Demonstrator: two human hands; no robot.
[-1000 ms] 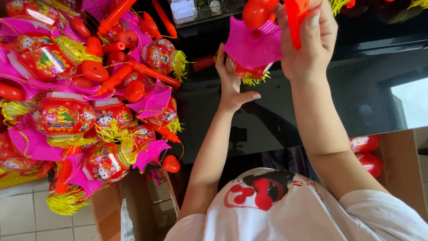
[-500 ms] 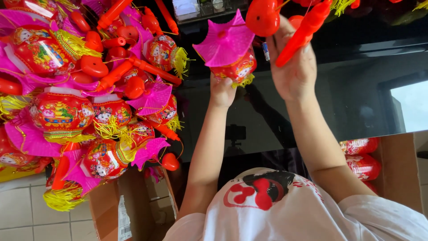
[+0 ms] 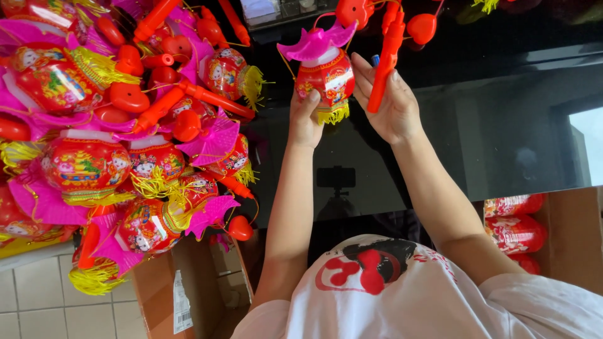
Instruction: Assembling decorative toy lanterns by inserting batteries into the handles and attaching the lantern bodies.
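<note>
My left hand (image 3: 306, 120) grips the lower side of a small red lantern (image 3: 326, 78) that has a pink winged top and a yellow fringe. My right hand (image 3: 391, 107) is beside it, shut on a red-orange plastic stick (image 3: 386, 53) that points up and away from me; its fingers also touch the lantern's right side. Red heart-shaped pieces (image 3: 422, 26) dangle on thin wires near the stick's far end. Both hands are held over a glossy black tabletop (image 3: 502, 125).
A large heap of similar red and pink lanterns (image 3: 125, 144) with sticks and yellow tassels fills the left. An open cardboard box (image 3: 163, 295) stands below it on a tiled floor. Another box (image 3: 568, 232) at the right holds wrapped red lanterns.
The lantern has turned so its red body faces me instead of its pink top. Both hands have come down and closer together, and the stick now stands more upright.
</note>
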